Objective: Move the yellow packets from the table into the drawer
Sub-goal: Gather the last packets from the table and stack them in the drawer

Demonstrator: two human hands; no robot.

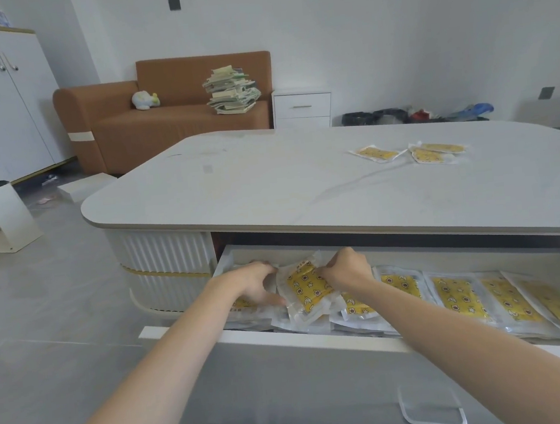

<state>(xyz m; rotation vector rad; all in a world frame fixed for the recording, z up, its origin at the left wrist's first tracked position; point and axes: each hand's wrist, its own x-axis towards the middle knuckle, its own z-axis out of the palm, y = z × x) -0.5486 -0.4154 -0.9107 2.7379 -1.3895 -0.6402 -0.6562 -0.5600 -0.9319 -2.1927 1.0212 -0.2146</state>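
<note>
Our left hand (254, 282) and right hand (346, 270) reach into the open drawer (301, 339), each gripping an edge of one yellow packet (308, 289) above other packets (461, 297). On the table (269, 185) beyond lie three more packets (374, 153).

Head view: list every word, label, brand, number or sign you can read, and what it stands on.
No text can be read in this frame.
held packet: small marks at its top, too blurred to read; the rest is a pattern of stars and shapes.
loose packets on the table: print too small.
stack of booklets on the sofa: covers too small.
bottle on the cabinet: label blurred.
</note>
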